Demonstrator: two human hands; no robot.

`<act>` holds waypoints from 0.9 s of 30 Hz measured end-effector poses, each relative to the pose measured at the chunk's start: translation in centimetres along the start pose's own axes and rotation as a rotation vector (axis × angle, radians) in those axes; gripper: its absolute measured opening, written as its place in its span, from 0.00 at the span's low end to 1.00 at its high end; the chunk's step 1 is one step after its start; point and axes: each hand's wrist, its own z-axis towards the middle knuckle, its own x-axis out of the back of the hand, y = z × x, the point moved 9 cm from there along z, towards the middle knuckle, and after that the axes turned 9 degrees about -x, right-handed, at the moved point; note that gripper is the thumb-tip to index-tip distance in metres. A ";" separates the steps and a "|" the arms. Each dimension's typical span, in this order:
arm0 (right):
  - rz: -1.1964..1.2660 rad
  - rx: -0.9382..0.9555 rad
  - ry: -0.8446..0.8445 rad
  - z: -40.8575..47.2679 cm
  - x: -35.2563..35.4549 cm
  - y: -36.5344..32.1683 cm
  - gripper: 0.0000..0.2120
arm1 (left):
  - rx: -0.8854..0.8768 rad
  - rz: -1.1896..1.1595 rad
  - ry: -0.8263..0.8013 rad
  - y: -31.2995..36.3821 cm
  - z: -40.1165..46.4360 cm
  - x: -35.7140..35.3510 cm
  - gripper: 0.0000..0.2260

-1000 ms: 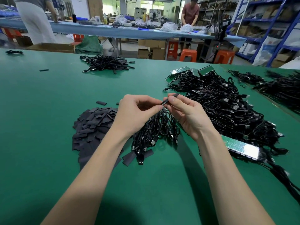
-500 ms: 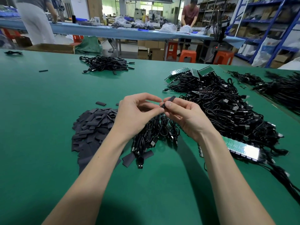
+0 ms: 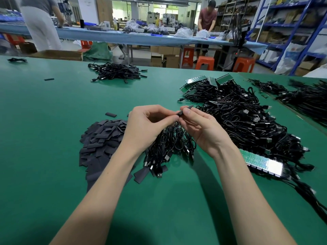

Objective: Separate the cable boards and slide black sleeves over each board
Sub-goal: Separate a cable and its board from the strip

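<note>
1. Pinched between both hands above the green table (image 3: 44, 138), a black sleeve (image 3: 185, 110) sits on one cable board: the left hand (image 3: 146, 124) curls its fingertips onto the near end, where the cable leaves, and the right hand (image 3: 200, 126) grips the sleeve itself between thumb and forefinger.
2. Compared with a second ago, the sleeve's far end now pokes out beyond the right thumb and the piece is tilted up more. I judge the sleeve is being worked along the board; whether the board is fully covered cannot be told, since the fingers hide it.
3. Left of the hands lies the heap of loose black sleeves (image 3: 102, 138), flat and overlapping, a few strays beside it.
4. Directly under the hands hangs a bundle of cables (image 3: 169, 144), their plug ends resting on the table near two more stray sleeves.
5. To the right spreads the large pile of black cables (image 3: 247, 121), with unseparated board strips (image 3: 261, 160) at its near edge and others at its far edge, so plenty of work remains.
6. No bins or trays are in use on this table; everything lies in open heaps. A smaller cable pile (image 3: 116, 72) sits far left, its state too small to tell.
</note>
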 end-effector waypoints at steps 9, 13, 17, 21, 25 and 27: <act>-0.099 -0.005 -0.035 -0.2 0.0 0.1 0.04 | -0.049 0.081 -0.002 -0.3 -0.2 0.0 0.05; -0.155 0.028 -0.018 -0.3 -0.2 0.0 0.09 | -0.032 0.069 0.009 -0.9 -0.3 0.2 0.04; -0.309 0.190 0.090 -0.4 -0.6 -1.1 0.06 | 0.004 0.002 0.081 -1.6 -0.6 0.6 0.04; -0.468 0.377 0.199 -1.0 -1.6 -2.6 0.09 | 0.030 -0.061 0.126 -2.0 -0.8 0.7 0.07; -0.399 0.440 0.267 -1.5 -1.6 -3.1 0.14 | 0.025 -0.078 0.148 -1.9 -0.8 0.7 0.08; -0.328 0.407 0.262 -1.4 -1.4 -2.8 0.15 | 0.022 -0.088 0.153 -1.9 -0.8 0.7 0.07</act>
